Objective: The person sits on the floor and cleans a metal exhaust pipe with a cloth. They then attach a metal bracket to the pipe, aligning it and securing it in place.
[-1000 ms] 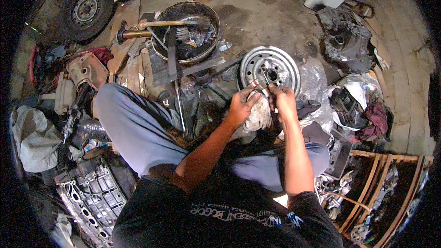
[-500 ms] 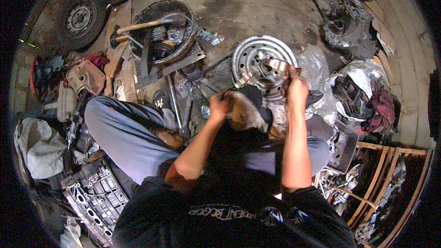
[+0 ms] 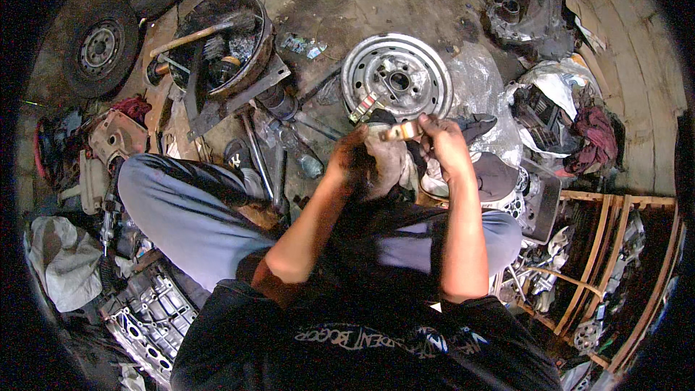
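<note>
Over my lap, my left hand (image 3: 350, 156) is closed round a dirty pale rag (image 3: 386, 166), its fingers partly hidden in shadow. Facing it, my right hand (image 3: 444, 146) pinches a small shiny metal part (image 3: 402, 131) with a tan-gold side, held against the upper edge of the rag. The part's exact kind cannot be made out. Just beyond both hands lies a silver steel wheel rim (image 3: 397, 45), flat on the floor. A small piece with red and pale bands (image 3: 365, 107) rests at the rim's near left edge.
A round black pan (image 3: 266, 36) holding a wooden-handled hammer (image 3: 190, 40) and parts sits far left. Clear plastic sheeting (image 3: 478, 87) lies right of the rim. An engine cylinder head (image 3: 156, 315) is at near left, a slatted wooden crate (image 3: 590, 261) at right.
My right hand has drawn the metal part from over the wheel rim back toward me, to the rag. My left hand has risen slightly with the rag. The whole view has shifted a little.
</note>
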Demonstrator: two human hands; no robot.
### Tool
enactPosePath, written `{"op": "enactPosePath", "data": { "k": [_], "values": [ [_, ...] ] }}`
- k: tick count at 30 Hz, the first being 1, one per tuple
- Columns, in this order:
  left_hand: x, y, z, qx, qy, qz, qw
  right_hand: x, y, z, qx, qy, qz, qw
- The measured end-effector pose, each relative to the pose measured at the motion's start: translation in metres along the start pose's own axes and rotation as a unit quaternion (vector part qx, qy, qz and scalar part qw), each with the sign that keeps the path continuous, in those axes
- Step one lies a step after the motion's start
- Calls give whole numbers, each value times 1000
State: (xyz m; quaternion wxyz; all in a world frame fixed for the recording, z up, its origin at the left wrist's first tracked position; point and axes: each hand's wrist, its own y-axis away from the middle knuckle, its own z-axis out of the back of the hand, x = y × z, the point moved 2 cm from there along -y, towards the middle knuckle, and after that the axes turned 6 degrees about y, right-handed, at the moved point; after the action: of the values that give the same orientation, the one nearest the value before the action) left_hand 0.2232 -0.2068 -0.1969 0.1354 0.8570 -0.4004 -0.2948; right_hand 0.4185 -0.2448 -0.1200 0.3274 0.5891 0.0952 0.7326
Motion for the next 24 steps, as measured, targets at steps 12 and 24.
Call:
{"op": "enactPosePath", "data": {
  "k": [12,24],
  "values": [
    [28,1,7,29,-379,-44,924,-58,-17,-14,15,31,-32,999],
    [92,-18,59,-131,-105,60,984,-65,-42,19,-250,71,0,966]
  ]
}}
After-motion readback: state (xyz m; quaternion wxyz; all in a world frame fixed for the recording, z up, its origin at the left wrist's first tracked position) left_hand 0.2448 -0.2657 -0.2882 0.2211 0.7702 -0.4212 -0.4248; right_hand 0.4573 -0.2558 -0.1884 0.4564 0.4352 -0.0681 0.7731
